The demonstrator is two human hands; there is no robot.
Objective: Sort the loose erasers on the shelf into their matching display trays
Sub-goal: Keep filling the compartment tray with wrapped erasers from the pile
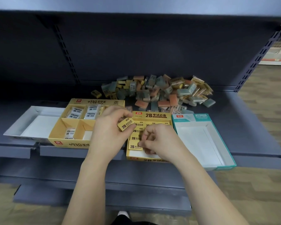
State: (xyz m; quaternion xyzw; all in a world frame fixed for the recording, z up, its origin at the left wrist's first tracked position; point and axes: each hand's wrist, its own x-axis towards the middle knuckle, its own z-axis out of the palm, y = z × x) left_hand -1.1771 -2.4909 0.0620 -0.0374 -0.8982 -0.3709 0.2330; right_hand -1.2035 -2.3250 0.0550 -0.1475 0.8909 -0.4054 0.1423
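My left hand point(109, 129) pinches a yellow 2B eraser point(126, 124) above the left side of the yellow 2B tray point(152, 114). My right hand point(159, 140) reaches into that tray and pinches the corner of a yellow 2B eraser point(134, 146) lying in its front row. Several more yellow erasers fill the tray behind it. A pile of loose erasers point(161, 93), yellow, orange and grey-green, lies at the back of the dark shelf point(250, 127).
A divided yellow tray point(68, 142) with white wrapped erasers stands to the left, and a white tray point(23, 122) beyond it. A teal-edged tray point(224, 143) stands on the right. A slotted upright point(256, 59) rises at the right.
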